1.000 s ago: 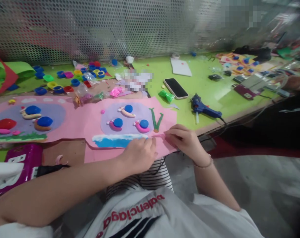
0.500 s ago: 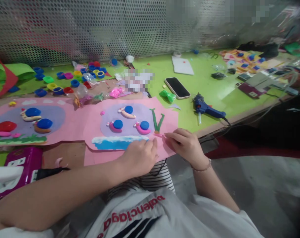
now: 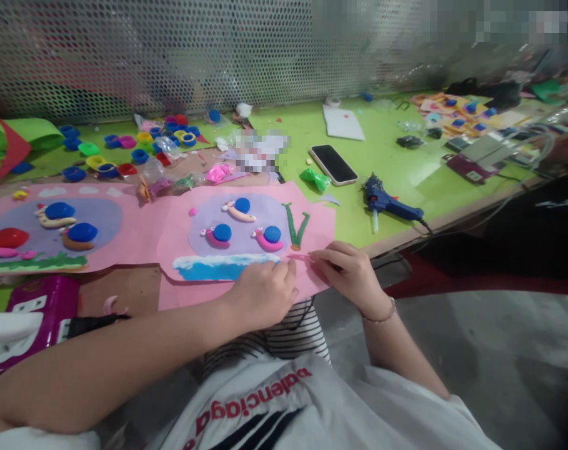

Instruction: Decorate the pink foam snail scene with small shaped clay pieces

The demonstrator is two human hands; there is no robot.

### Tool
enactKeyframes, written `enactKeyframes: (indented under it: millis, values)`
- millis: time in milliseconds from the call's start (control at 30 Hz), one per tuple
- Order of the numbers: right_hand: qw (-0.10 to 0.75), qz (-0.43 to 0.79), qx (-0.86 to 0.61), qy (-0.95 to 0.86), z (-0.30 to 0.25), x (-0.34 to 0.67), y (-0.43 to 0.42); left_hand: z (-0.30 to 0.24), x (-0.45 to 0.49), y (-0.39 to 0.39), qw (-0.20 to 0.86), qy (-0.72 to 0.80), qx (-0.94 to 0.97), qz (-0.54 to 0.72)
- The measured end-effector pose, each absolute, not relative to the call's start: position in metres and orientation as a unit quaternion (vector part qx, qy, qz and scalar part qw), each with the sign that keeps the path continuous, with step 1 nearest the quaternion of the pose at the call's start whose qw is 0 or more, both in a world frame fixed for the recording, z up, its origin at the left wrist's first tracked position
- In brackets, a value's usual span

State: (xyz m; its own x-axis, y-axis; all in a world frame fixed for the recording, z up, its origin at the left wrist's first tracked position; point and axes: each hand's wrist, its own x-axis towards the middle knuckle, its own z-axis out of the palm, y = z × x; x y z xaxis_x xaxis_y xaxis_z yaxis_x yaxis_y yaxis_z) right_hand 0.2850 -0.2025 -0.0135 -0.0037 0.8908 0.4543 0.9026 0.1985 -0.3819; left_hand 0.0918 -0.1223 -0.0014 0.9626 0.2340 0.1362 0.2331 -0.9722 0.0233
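Observation:
A pink paper sheet (image 3: 175, 234) lies at the table's near edge, with a lilac patch bearing three clay snails with blue shells (image 3: 222, 234), a blue and white wave strip (image 3: 218, 267) and a green clay V (image 3: 295, 226). My left hand (image 3: 265, 294) is curled on the sheet's lower edge beside the wave strip. My right hand (image 3: 347, 272) pinches a thin pink clay strip (image 3: 298, 256) that lies on the sheet just below the green V. Both sets of fingertips meet at that strip.
A second pink sheet with snails (image 3: 54, 225) lies to the left. Coloured bottle caps (image 3: 124, 150) are scattered behind. A phone (image 3: 334, 165), a blue glue gun (image 3: 389, 203) with its cord and a purple box (image 3: 25, 312) lie nearby. A mesh wall backs the green table (image 3: 387, 162).
Both hands stay at the pink strip; the view has shifted slightly, otherwise nothing has visibly moved.

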Motion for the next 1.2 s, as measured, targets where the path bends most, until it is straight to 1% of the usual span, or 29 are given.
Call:
enactKeyframes:
  millis: [267,533,733,867,1033,1200]
  values:
    - [0.296,-0.052,-0.653,-0.695,-0.015,0.283,-0.200,-0.002,0.091,-0.123,0.006,0.116,0.991,0.066]
    - [0.323,0.000,-0.635,-0.701,-0.012,0.288,-0.203,0.000,0.091,-0.123,0.006,0.118,0.991,0.058]
    - [0.316,-0.046,-0.642,-0.698,-0.012,0.287,-0.202,-0.001,0.091,-0.122,0.005,0.118,0.991,0.059]
    - [0.320,-0.015,-0.631,-0.707,-0.013,0.288,-0.202,-0.001,0.091,-0.122,0.005,0.117,0.992,0.056]
    - [0.334,-0.008,-0.657,-0.676,-0.014,0.287,-0.202,0.001,0.091,-0.122,0.007,0.120,0.991,0.053]
    - [0.357,0.100,-0.672,-0.641,-0.001,0.286,-0.197,0.001,0.092,-0.122,0.011,0.117,0.992,0.052]
